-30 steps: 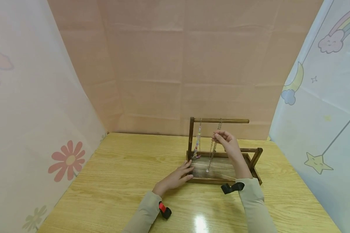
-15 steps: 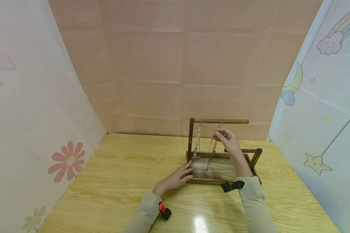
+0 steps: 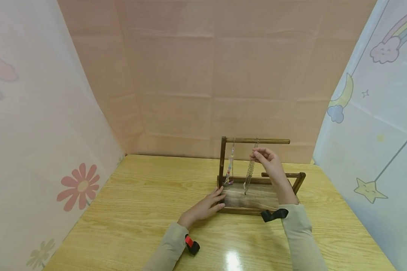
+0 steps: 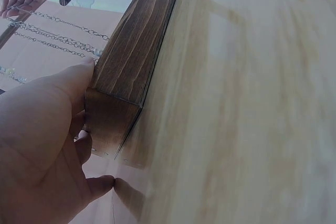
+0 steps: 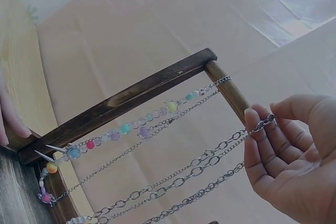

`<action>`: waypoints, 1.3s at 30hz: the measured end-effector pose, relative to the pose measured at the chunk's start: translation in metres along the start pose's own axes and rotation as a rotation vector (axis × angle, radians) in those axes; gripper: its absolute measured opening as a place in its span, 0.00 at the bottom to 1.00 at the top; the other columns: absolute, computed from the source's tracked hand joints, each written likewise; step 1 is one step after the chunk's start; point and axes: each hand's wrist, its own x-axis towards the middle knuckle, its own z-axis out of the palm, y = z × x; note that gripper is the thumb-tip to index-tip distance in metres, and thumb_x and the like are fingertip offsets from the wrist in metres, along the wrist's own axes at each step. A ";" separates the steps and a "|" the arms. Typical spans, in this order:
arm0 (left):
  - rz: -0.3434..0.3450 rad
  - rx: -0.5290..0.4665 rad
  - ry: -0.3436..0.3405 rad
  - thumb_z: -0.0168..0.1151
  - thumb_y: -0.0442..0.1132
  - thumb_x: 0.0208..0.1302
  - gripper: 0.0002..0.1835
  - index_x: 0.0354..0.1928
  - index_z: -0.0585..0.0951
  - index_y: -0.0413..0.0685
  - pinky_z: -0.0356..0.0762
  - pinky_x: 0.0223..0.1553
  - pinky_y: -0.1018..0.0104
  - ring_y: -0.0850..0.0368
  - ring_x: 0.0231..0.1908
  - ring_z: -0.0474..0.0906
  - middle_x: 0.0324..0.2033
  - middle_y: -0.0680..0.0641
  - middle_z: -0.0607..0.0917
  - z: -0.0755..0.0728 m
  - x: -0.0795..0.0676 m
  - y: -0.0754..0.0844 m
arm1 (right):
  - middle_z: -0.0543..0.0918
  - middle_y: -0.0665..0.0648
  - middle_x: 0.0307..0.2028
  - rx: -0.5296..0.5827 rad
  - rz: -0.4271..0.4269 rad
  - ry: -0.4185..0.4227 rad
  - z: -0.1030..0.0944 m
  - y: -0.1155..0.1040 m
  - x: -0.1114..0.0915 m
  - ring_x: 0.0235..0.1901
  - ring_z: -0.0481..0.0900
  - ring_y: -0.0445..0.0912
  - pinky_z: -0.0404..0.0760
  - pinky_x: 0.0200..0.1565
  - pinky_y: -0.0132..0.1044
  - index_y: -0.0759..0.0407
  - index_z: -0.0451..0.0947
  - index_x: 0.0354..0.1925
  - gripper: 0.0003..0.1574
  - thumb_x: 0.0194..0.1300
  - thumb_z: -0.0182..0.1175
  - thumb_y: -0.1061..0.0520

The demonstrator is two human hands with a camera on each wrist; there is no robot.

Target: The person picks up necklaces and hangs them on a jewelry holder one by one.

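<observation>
In the head view, my right hand [image 3: 269,162] pinches a silver chain necklace [image 5: 262,123] between thumb and fingertips, beside the upper bar [image 3: 273,141] of a dark wooden jewelry stand [image 3: 222,162]. More silver chains [image 5: 184,179] run down from that bar close to this hand, with pale beads at their low end. A colorful beaded necklace [image 5: 125,128] hangs on the bar nearer the post. My left hand [image 3: 203,207] touches the left end of the stand's tray [image 4: 113,114], thumb against its corner and fingers spread along the side.
A shorter wooden bar [image 3: 281,175] projects at the stand's right side, below the upper bar. The stand sits on a light wood table [image 3: 149,210]. Behind it hangs a creased peach backdrop [image 3: 176,75]. Printed white panels [image 3: 369,124] flank the table.
My right hand has shifted slightly right, drawing the held chain against the other hanging chains. The low end of the chain has swung right too. My left hand stays in place.
</observation>
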 end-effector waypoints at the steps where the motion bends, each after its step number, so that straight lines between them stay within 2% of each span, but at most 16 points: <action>1: -0.001 0.000 -0.001 0.37 0.56 0.66 0.29 0.65 0.55 0.52 0.46 0.61 0.45 0.53 0.67 0.33 0.67 0.55 0.42 0.000 0.000 0.000 | 0.78 0.58 0.38 -0.001 -0.001 0.000 0.000 -0.001 0.000 0.39 0.78 0.47 0.75 0.44 0.34 0.64 0.71 0.45 0.19 0.62 0.51 0.52; 7: 0.003 0.004 -0.004 0.37 0.55 0.66 0.29 0.65 0.56 0.50 0.47 0.61 0.46 0.51 0.67 0.34 0.67 0.54 0.43 -0.002 -0.001 0.005 | 0.77 0.65 0.38 0.040 -0.035 -0.001 -0.005 -0.002 0.003 0.38 0.77 0.52 0.76 0.42 0.33 0.68 0.70 0.45 0.18 0.62 0.51 0.55; 15: 0.003 0.013 0.002 0.37 0.55 0.66 0.29 0.65 0.56 0.51 0.47 0.61 0.46 0.52 0.67 0.34 0.67 0.54 0.43 -0.001 -0.001 0.004 | 0.79 0.60 0.35 0.059 -0.074 -0.001 -0.011 -0.005 0.006 0.36 0.78 0.49 0.77 0.39 0.29 0.77 0.66 0.48 0.22 0.63 0.51 0.59; 28: -0.009 0.011 0.001 0.37 0.56 0.66 0.29 0.65 0.56 0.51 0.48 0.60 0.45 0.51 0.66 0.35 0.67 0.55 0.43 -0.001 -0.001 0.004 | 0.80 0.58 0.35 -0.016 -0.072 0.037 -0.022 -0.008 0.010 0.35 0.79 0.47 0.76 0.38 0.28 0.78 0.65 0.48 0.24 0.63 0.51 0.57; 31: -0.010 0.010 0.004 0.38 0.55 0.66 0.29 0.65 0.57 0.51 0.48 0.60 0.45 0.50 0.66 0.35 0.67 0.54 0.43 -0.001 -0.001 0.004 | 0.80 0.58 0.36 -0.034 -0.064 0.048 -0.025 -0.008 0.010 0.35 0.79 0.46 0.76 0.38 0.27 0.77 0.65 0.48 0.24 0.63 0.50 0.56; 39: -0.005 0.010 0.001 0.38 0.54 0.66 0.29 0.65 0.56 0.50 0.48 0.60 0.45 0.51 0.66 0.35 0.67 0.52 0.44 -0.002 -0.001 0.005 | 0.80 0.55 0.35 -0.032 -0.071 0.067 -0.032 -0.008 0.011 0.35 0.79 0.46 0.76 0.38 0.26 0.66 0.71 0.44 0.14 0.63 0.51 0.58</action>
